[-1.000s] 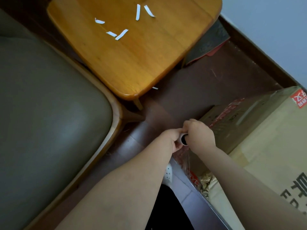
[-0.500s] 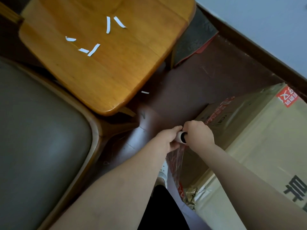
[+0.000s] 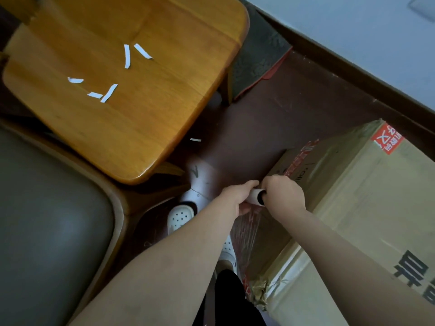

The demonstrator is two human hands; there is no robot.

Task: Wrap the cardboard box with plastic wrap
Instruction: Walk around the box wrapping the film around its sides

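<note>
Five white paper strips (image 3: 127,56) are seen on the orange wooden table (image 3: 146,118) at the left. Near the middle, the white-cored roll of clear plastic wrap (image 3: 255,196) is gripped by the left hand (image 3: 236,196), with fingers curled round it. Its other end is clenched in the right hand (image 3: 283,194). The roll seems to be held almost upright, its open end turned up. Clear film (image 3: 247,232) is pulled tight from it to the near corner of the brown cardboard box (image 3: 353,208), which is set on the dark floor (image 3: 259,118) at the right. One side is being covered. Next, the roll should be carried round the far corner, with the film kept tight.
</note>
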